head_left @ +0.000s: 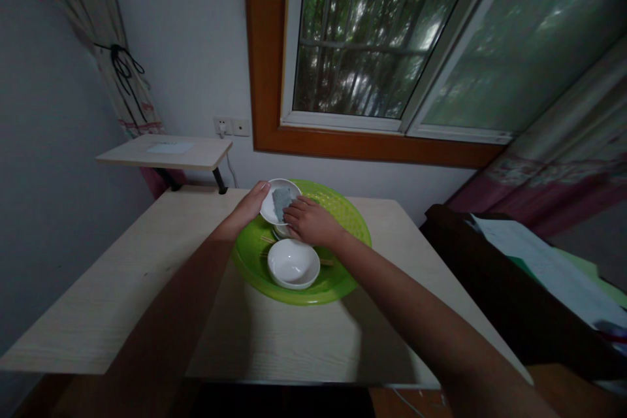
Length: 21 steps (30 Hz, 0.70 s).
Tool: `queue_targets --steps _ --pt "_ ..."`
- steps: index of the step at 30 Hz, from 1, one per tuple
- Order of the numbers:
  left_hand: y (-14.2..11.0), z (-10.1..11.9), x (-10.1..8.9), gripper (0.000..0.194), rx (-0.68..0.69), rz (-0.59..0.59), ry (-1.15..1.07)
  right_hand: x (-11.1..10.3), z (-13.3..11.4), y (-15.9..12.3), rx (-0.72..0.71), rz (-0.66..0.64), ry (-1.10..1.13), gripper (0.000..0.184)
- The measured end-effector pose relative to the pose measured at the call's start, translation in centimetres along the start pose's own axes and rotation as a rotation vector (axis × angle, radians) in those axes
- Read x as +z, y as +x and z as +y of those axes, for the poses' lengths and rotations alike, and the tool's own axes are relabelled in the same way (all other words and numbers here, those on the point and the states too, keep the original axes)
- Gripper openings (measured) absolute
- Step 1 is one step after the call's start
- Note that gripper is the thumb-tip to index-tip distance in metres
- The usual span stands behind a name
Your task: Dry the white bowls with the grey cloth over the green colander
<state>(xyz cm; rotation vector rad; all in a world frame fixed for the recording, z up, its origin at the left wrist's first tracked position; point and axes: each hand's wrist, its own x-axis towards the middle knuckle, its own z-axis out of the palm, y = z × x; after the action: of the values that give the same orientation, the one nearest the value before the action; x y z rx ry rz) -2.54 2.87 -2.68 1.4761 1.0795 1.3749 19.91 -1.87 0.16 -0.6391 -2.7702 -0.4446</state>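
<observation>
My left hand grips the left rim of a small white bowl, which is tilted so its inside faces me. A grey-blue cloth lies against the inside of that bowl. My right hand has its fingers closed on the cloth's right side. Below them, a second white bowl stands upright in a round green plastic basket. Another dish shows partly under the held bowl. Chopsticks lie in the basket, partly hidden by the bowl.
The basket rests on a pale wooden table. At the back left stands a small raised shelf with a paper on it. A wall and window are behind. To the right is a dark brown piece of furniture with papers on top.
</observation>
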Motion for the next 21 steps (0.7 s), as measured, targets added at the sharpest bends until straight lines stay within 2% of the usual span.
queue_targets --steps 2,5,11,16,21 --pt "0.2 -0.3 0.0 0.04 -0.002 0.002 -0.018 -0.1 0.0 0.1 0.054 0.03 -0.052 0.02" --pt "0.4 -0.6 0.0 0.042 0.003 0.01 -0.04 -0.2 -0.2 0.1 0.094 0.076 -0.079 0.024" --pt "0.0 -0.3 -0.1 0.039 -0.007 0.027 -0.048 0.4 -0.4 -0.1 0.018 0.005 0.029 0.019" --pt "-0.4 0.3 0.0 0.037 -0.009 0.029 -0.042 0.4 -0.7 -0.4 -0.075 0.027 0.17 0.043" --pt "-0.8 0.9 0.0 0.035 0.008 0.003 -0.013 0.3 -0.8 -0.3 -0.089 0.033 0.242 0.047"
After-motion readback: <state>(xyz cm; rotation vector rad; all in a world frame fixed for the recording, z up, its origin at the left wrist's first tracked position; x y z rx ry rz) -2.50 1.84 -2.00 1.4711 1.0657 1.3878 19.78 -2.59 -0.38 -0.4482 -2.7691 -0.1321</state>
